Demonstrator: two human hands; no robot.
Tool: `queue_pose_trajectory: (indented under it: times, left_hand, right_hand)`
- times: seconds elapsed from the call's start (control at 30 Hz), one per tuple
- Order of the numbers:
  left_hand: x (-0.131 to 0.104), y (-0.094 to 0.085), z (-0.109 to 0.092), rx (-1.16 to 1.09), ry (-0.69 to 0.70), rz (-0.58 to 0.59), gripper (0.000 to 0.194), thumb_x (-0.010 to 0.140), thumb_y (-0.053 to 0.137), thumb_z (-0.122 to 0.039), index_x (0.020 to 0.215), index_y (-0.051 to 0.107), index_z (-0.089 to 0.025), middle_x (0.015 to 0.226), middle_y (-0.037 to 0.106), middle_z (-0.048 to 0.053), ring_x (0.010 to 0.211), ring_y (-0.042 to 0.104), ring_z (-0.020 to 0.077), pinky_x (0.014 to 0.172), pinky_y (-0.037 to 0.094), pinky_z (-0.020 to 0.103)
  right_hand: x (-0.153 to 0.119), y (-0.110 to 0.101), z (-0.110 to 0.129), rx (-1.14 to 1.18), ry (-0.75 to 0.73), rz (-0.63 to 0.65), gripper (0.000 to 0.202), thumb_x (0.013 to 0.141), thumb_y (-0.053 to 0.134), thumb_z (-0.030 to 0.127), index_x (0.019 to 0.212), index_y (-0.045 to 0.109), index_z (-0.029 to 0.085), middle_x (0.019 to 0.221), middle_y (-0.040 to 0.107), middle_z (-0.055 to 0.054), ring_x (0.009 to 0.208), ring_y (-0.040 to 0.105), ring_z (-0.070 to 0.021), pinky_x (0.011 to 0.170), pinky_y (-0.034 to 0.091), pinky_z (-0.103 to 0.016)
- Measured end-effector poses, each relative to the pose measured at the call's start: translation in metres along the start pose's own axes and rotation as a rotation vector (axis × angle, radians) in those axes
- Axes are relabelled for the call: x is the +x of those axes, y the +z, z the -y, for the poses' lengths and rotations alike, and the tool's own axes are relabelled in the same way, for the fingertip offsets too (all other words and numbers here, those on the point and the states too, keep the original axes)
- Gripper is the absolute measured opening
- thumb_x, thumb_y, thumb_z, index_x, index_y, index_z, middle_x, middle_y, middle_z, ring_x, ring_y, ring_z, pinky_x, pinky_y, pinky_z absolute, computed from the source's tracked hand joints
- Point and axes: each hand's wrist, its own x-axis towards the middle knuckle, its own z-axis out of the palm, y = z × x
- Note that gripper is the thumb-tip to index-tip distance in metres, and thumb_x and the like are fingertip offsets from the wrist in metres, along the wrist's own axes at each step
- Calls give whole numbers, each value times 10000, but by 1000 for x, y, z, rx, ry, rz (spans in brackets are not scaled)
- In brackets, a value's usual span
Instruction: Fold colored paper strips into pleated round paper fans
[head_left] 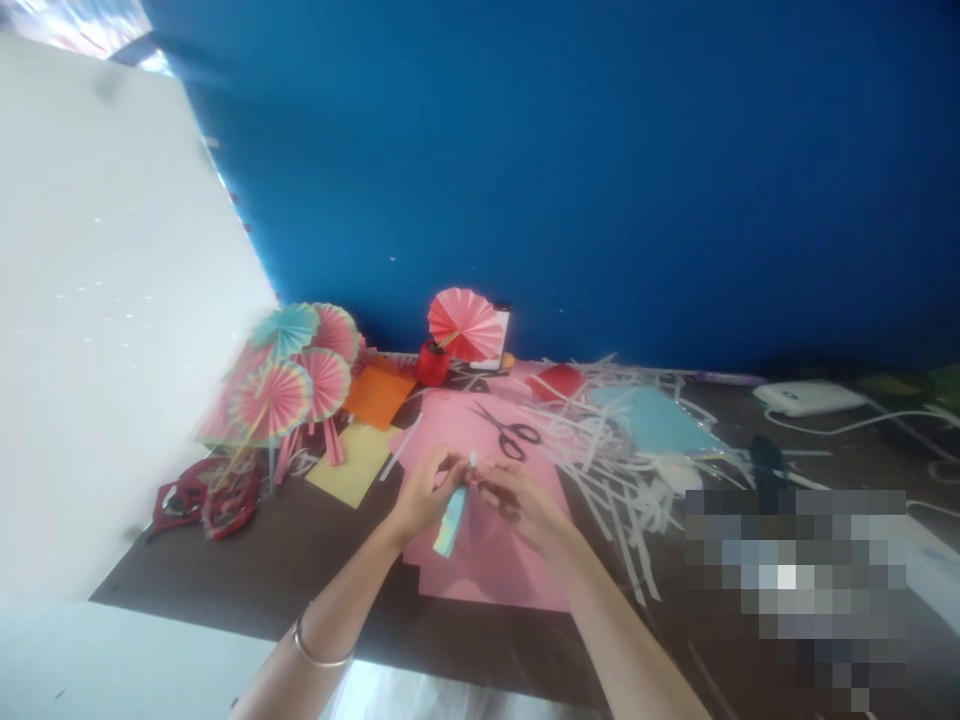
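My left hand (429, 496) is closed in a pinch on a small folded paper piece (450, 522), light blue with a pale yellow edge, which hangs down below the fingertips. Close on the other side, my right hand (521, 497) has its fingers bent together near the top of that piece, where a small white tip shows; what it grips is too small to make out. Both hands are above pink paper sheets (495, 565). Black scissors (510, 432) lie on the pink paper just beyond the hands.
Finished paper fans (271, 400) stand at the left, beside orange (381, 392) and yellow sheets (352, 462). A pink fan (463, 325) rises near a red container (433, 364). White paper strips (622, 500) and a light blue sheet (656, 418) lie right; a white device (810, 398) is farther right.
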Motion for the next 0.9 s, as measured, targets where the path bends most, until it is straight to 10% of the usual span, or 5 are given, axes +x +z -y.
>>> queue_pose_trajectory:
  times: [0.37, 0.9]
  left_hand:
    - [0, 0, 5, 52, 31, -37, 254, 858, 436, -402, 835, 516, -162, 762, 541, 12, 730, 541, 129, 670, 417, 229]
    - [1, -1, 1, -2, 7, -28, 269, 837, 471, -418, 837, 545, -159, 775, 565, 22, 723, 554, 135, 682, 439, 244]
  right_hand:
    - [-2, 8, -4, -280, -154, -116, 208, 620, 738, 338, 643, 627, 163, 422, 464, 57, 385, 392, -51, 370, 249, -184]
    - [1, 14, -9, -415, -258, -260, 291, 627, 693, 388, 806, 595, 181, 602, 579, 19, 456, 525, -98, 402, 390, -207]
